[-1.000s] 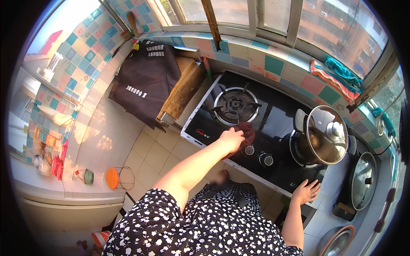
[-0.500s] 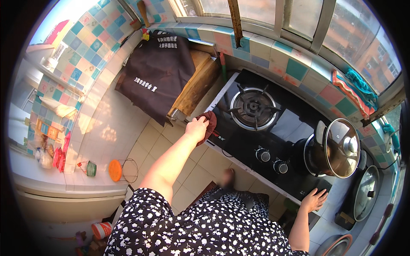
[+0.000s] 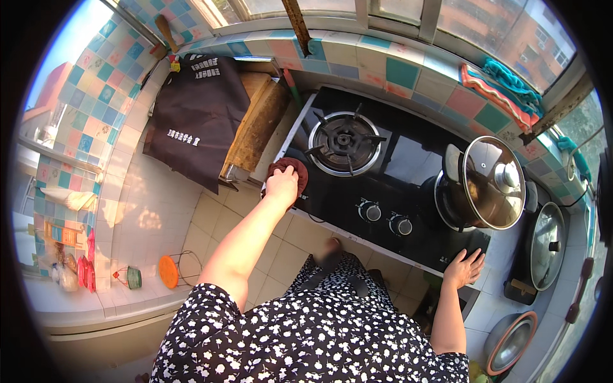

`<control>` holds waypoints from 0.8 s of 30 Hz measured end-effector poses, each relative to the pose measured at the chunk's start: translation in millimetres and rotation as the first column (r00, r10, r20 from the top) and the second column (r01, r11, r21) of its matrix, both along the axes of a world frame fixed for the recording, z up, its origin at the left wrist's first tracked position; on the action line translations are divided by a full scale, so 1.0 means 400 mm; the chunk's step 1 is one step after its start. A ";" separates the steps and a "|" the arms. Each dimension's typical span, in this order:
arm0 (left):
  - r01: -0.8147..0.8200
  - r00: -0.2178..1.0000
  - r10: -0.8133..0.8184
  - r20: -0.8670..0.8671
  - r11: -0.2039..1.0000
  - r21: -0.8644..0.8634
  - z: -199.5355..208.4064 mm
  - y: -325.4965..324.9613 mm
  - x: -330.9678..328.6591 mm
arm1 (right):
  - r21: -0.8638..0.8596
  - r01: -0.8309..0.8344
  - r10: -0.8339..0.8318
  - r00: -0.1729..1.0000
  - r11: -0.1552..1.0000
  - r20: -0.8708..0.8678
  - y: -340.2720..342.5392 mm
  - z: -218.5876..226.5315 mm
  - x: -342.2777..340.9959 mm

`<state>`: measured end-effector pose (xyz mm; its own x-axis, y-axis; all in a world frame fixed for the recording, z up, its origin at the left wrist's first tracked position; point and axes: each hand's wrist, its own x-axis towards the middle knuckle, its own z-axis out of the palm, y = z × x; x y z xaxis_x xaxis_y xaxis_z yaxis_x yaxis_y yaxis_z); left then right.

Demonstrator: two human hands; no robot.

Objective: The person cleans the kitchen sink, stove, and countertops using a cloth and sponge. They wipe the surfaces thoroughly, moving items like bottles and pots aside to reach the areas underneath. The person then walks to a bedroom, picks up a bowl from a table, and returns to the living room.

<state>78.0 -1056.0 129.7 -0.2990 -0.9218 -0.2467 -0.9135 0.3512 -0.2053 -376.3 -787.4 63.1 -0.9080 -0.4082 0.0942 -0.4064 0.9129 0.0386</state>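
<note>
My left hand (image 3: 283,186) is closed on a dark maroon cloth (image 3: 297,171), pressing it onto the near left corner of a black glass gas stove (image 3: 408,163). On the stove's near right corner my right hand (image 3: 464,269) rests flat, its fingers spread and holding nothing. Beyond the cloth is the left burner (image 3: 345,142) with its black pan support. Two control knobs (image 3: 370,210) sit between the hands. A pot with a glass lid (image 3: 493,182) stands on the right burner, the lid tilted up.
Left of the stove, a dark apron-like cloth (image 3: 191,127) drapes over a wooden board (image 3: 258,131). A lidded pan (image 3: 546,246) and a metal basin (image 3: 512,345) stand at the right. Folded towels (image 3: 501,96) lie on the window ledge. An orange disc (image 3: 168,272) is on the left counter.
The view has shifted, so the stove appears further left and higher. My left hand has slid the cloth a little rightward over the stove's corner. My right hand stays flat near the right corner.
</note>
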 end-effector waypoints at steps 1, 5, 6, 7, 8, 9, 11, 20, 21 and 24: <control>0.047 0.999 -0.047 -0.006 0.998 0.031 0.017 0.011 -0.043 | -0.008 0.001 -0.001 1.000 1.000 0.003 0.002 -0.005 -0.003; 0.233 0.967 -0.231 -0.107 0.972 0.004 0.021 0.087 -0.153 | -0.079 -0.044 0.043 0.999 0.996 -0.023 0.005 -0.018 -0.006; 0.230 0.966 -0.227 -0.126 0.973 0.007 0.023 0.090 -0.157 | -0.065 -0.035 0.035 0.999 0.997 0.004 0.007 -0.015 -0.004; 0.225 0.964 -0.222 -0.144 0.974 0.006 0.032 0.088 -0.150 | -0.062 -0.036 0.037 0.999 0.997 0.018 0.010 -0.016 -0.009; 0.205 0.969 -0.203 -0.142 0.979 -0.002 0.025 0.093 -0.142 | -0.067 -0.037 0.039 0.999 0.997 0.034 0.011 -0.013 -0.007; 0.185 0.973 -0.185 -0.140 0.983 -0.012 0.016 0.104 -0.139 | -0.074 -0.037 0.041 0.998 0.997 0.050 0.011 -0.010 -0.009; 0.170 0.984 -0.165 -0.072 0.982 0.077 0.033 0.150 -0.159 | -0.070 -0.043 0.050 0.994 0.997 0.102 0.017 -0.006 -0.014; 0.432 0.887 -0.367 -0.282 0.875 0.220 0.071 0.398 -0.381 | -0.214 -0.452 0.492 0.847 0.866 0.201 0.200 0.042 -0.070; 0.453 0.877 -0.381 -0.294 0.860 0.236 0.068 0.417 -0.403 | -0.232 -0.488 0.528 0.833 0.841 0.165 0.223 0.040 -0.073; 0.527 0.829 -0.433 -0.355 0.816 0.236 0.067 0.469 -0.499 | -0.270 -0.519 0.568 0.809 0.811 0.152 0.266 0.057 -0.081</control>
<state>-121.6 -868.5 156.6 -0.7802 -0.5286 -0.3346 -0.6103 0.7607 0.2212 -408.7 -680.8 85.8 -0.5483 -0.8340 0.0613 -0.8133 0.5147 -0.2715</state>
